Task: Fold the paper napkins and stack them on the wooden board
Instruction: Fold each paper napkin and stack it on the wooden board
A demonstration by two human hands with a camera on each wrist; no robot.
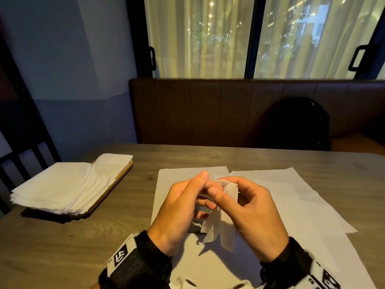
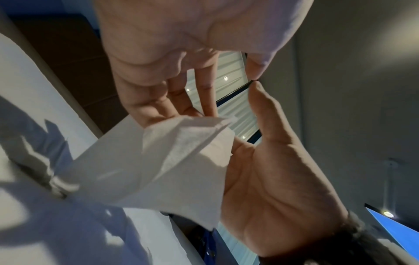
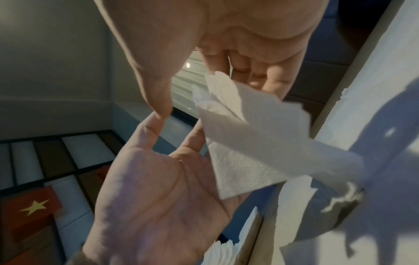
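over the table point(image 1: 62, 236) near edge, the napkin point(image 1: 220, 228) is pinched by left hand point(image 1: 183, 209) and right hand point(image 1: 250, 217); edges are best aligned before creasing.

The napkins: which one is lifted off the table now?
The small napkin pinched between the left hand and right hand. The stack rests on the wooden board; two sheets lie flat.

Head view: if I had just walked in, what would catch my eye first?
Probably the two hands in the middle foreground, the left hand and right hand together holding a crumpled white napkin up above the table. Next, the stack of folded napkins on the wooden board at the left, and the flat white sheets spread beneath the hands.
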